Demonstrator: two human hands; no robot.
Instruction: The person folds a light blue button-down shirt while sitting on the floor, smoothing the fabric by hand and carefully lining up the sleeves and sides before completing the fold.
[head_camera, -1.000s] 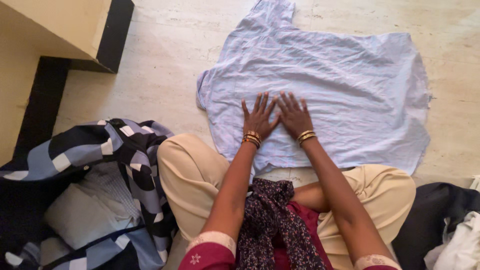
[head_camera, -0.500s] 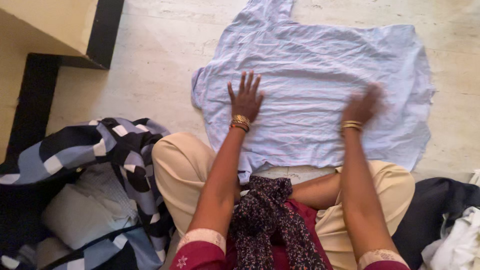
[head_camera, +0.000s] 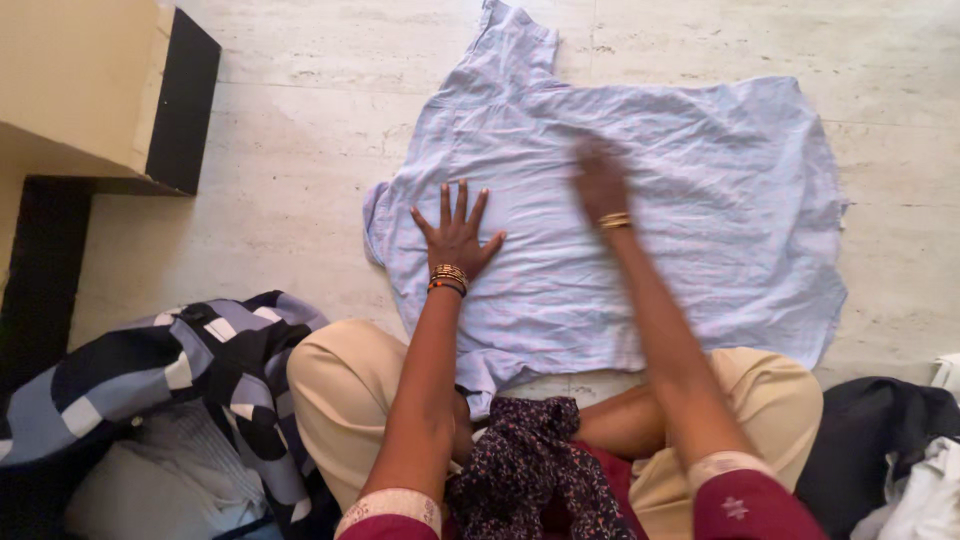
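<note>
1. The pale blue shirt (head_camera: 640, 200) lies spread on the stone tile floor (head_camera: 300, 130), 1 sleeve pointing away, its near hem against the person's crossed legs in tan trousers (head_camera: 340, 400).
2. Left hand (head_camera: 457, 237): flat on the cloth near the left side edge, fingers spread wide, holding nothing. Bangles (head_camera: 448, 278) at the wrist.
3. Right hand (head_camera: 600, 180): on the shirt's middle, blurred by motion; it looks flat, but I cannot tell how the fingers are spread.
4. Risk: the fabric is creased throughout. A fast sweep with the right hand could drag the cloth and bunch new wrinkles, since only the left palm pins it.
5. Risk: the near hem sits over the knee and is curled there; pressing outward may pull it further askew.
6. Risk: the bangles could catch on the light fabric.
7. Versus 0.5 s ago: the right hand has moved in from the shirt's right part to its centre and further away. The left hand stays in about the same spot, now pressed flatter.
8. Nearby: checked black-and-grey cloth (head_camera: 170, 370) heaped at left, dark garment (head_camera: 870, 430) at right, both apart from the hands.
</note>
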